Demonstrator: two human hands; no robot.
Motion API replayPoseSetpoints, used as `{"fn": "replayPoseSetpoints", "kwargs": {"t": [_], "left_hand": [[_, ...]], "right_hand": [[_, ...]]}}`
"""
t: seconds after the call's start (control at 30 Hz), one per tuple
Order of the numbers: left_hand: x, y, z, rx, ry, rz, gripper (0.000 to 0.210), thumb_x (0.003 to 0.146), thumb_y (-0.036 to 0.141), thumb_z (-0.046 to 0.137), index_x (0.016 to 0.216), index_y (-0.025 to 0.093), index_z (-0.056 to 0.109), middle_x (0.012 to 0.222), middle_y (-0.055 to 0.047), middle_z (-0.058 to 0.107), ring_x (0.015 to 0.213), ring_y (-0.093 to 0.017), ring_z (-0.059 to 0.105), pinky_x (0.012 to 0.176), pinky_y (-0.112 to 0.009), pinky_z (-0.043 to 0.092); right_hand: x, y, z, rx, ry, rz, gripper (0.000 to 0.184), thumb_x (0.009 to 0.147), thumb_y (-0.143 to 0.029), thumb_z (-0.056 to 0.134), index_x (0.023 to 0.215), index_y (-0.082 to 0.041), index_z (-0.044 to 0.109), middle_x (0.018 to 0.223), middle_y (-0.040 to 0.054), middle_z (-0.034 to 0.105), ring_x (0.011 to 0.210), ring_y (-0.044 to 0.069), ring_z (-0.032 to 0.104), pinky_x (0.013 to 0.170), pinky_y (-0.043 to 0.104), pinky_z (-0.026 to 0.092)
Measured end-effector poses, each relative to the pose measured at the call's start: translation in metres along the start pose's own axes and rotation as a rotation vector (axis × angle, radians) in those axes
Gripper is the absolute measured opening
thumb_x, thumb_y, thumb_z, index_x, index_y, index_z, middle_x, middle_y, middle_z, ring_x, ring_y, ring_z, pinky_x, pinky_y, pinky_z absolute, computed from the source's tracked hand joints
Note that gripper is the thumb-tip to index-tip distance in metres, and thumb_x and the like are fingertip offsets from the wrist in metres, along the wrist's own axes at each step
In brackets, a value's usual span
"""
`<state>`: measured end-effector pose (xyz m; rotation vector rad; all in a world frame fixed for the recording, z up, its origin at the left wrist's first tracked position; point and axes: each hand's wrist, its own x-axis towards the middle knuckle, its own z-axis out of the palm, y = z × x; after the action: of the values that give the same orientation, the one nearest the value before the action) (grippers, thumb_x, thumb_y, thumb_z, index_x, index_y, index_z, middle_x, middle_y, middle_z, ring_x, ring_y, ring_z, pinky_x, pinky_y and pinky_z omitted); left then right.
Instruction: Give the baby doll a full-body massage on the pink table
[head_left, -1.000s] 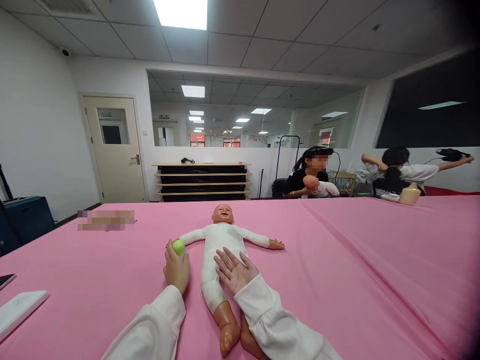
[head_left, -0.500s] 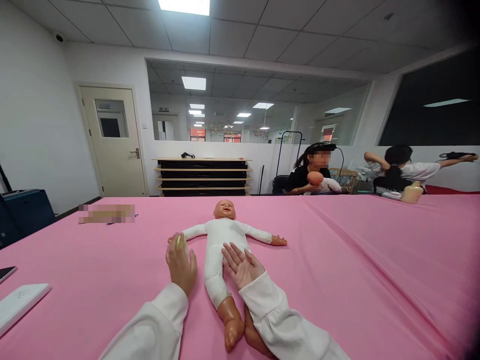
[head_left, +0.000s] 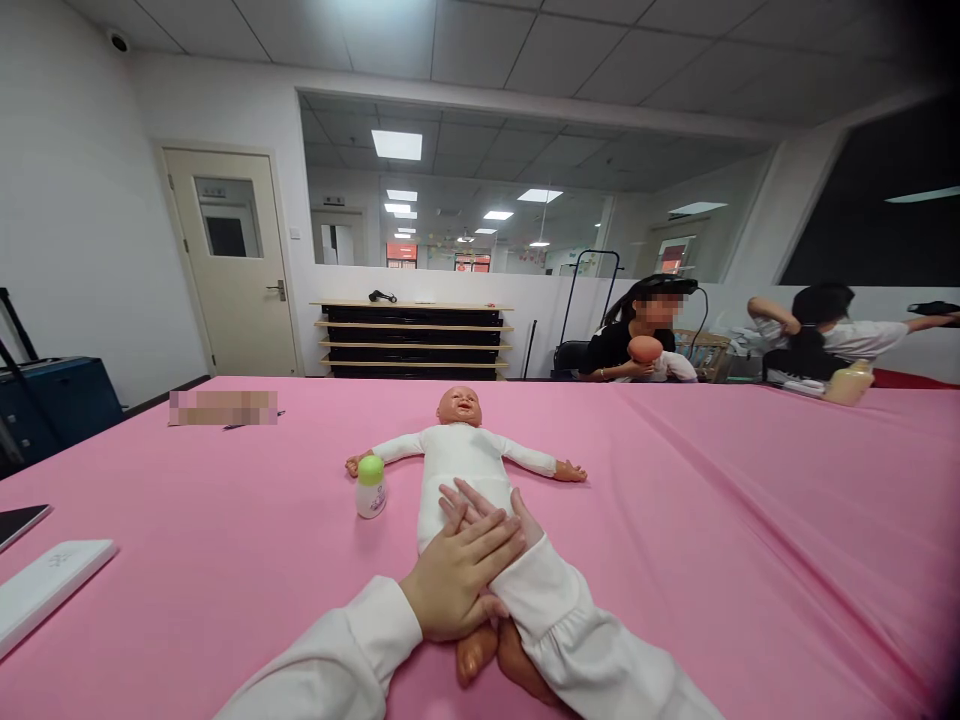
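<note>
A baby doll (head_left: 459,452) in a white body suit lies on its back on the pink tablecloth (head_left: 247,540), arms spread and feet towards me. Over its lower body, my right hand (head_left: 480,500) is turned palm up with the fingers stretched out. My left hand (head_left: 466,568) lies flat across the right palm, its fingers extended, covering much of that hand. Neither holds an object that I can see. Beside the doll's arm on the left stands a small white bottle (head_left: 371,492) with a green cap, apart from both hands.
At the left edge lie a white box-like device (head_left: 56,590) and a dark flat device (head_left: 21,524). A blurred-out flat item (head_left: 223,408) is farther back. A cream pump bottle (head_left: 850,384) stands far right. Two people sit beyond the table, one holding another doll (head_left: 645,349).
My left hand has moved right, away from the green-capped bottle that it was covering, and onto my right palm. The bottle now stands in plain sight. The view has shifted slightly.
</note>
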<state>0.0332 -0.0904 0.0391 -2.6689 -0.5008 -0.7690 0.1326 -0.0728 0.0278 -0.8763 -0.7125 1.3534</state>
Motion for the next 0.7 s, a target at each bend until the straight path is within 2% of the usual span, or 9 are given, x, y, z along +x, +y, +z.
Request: {"fn": "replayPoseSetpoints", "kwargs": {"t": [0.07, 0.13, 0.2, 0.27, 0.4, 0.7], "left_hand": [[-0.001, 0.001, 0.004, -0.01, -0.008, 0.024, 0.061, 0.088, 0.051, 0.026, 0.137, 0.015, 0.024, 0.14, -0.002, 0.032, 0.132, -0.02, 0.02, 0.109, -0.041, 0.001], [-0.002, 0.001, 0.01, -0.006, 0.043, 0.021, 0.058, 0.088, 0.049, 0.027, 0.137, 0.017, 0.024, 0.14, 0.0, 0.033, 0.132, -0.018, 0.02, 0.11, -0.039, 0.001], [-0.003, 0.0, 0.015, 0.001, 0.099, 0.007, 0.054, 0.089, 0.046, 0.028, 0.137, 0.019, 0.025, 0.139, 0.001, 0.034, 0.132, -0.017, 0.021, 0.11, -0.039, 0.001], [-0.003, 0.0, 0.017, 0.01, 0.117, -0.017, 0.052, 0.09, 0.043, 0.029, 0.136, 0.021, 0.026, 0.139, 0.0, 0.035, 0.131, -0.017, 0.024, 0.11, -0.04, 0.003], [0.001, 0.003, 0.012, 0.015, 0.048, -0.045, 0.052, 0.089, 0.041, 0.031, 0.136, 0.018, 0.028, 0.138, -0.003, 0.036, 0.129, -0.019, 0.029, 0.109, -0.041, 0.008], [0.002, 0.006, 0.012, -0.063, 0.042, -0.086, 0.051, 0.09, 0.037, 0.032, 0.136, 0.019, 0.026, 0.139, -0.002, 0.036, 0.13, -0.019, 0.028, 0.109, -0.042, 0.004]], "right_hand": [[0.007, -0.006, -0.01, 0.068, -0.256, 0.064, 0.079, 0.069, -0.073, 0.032, 0.126, -0.02, 0.043, 0.134, 0.0114, 0.04, 0.129, 0.023, 0.028, 0.106, 0.045, 0.014], [0.013, -0.013, -0.02, 0.15, -0.503, 0.132, 0.086, 0.061, -0.077, 0.037, 0.123, -0.018, 0.047, 0.133, 0.0134, 0.04, 0.129, 0.025, 0.029, 0.107, 0.042, 0.012], [0.015, -0.018, -0.027, 0.197, -0.623, 0.161, 0.083, 0.061, -0.076, 0.039, 0.12, -0.019, 0.049, 0.133, 0.0123, 0.041, 0.129, 0.023, 0.029, 0.107, 0.039, 0.011], [0.014, -0.021, -0.029, 0.213, -0.626, 0.172, 0.078, 0.064, -0.074, 0.038, 0.12, -0.02, 0.049, 0.133, 0.0109, 0.042, 0.128, 0.022, 0.03, 0.107, 0.038, 0.011], [0.012, -0.021, -0.028, 0.215, -0.597, 0.186, 0.079, 0.066, -0.072, 0.036, 0.125, -0.02, 0.043, 0.134, 0.0118, 0.04, 0.128, 0.023, 0.03, 0.106, 0.041, 0.012], [0.018, -0.016, -0.037, 0.31, -0.6, 0.213, 0.074, 0.072, -0.07, 0.028, 0.124, -0.019, 0.043, 0.129, 0.0115, 0.046, 0.121, 0.023, 0.041, 0.105, 0.042, 0.015]]}}
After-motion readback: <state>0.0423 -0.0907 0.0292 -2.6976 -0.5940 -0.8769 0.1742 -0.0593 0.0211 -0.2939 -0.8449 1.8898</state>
